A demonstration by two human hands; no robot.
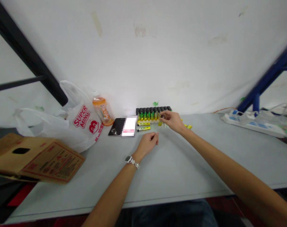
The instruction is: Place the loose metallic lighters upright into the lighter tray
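Several rows of slim black-capped tubes with shiny green-yellow bodies (pixel 148 115) stand packed together against the wall. At their right end is my right hand (pixel 172 120), thumb and fingers pinched on a black-capped tube (pixel 160 123) whose yellow lower part shows beneath the fingers. Two more tubes (pixel 143 128) lie flat in front of the rows, on the left. My left hand (pixel 148 143), with a silver watch on the wrist, rests curled on the table nearer to me. Its fingers are closed, and whatever they may hold is hidden.
A phone (pixel 116 126) with a partly blurred screen lies left of the tubes. Behind it stands an orange drink bottle (pixel 103 110). Further left are a white plastic bag (pixel 72 126) and an open cardboard box (pixel 53 160). A white power strip (pixel 252 123) lies at the right.
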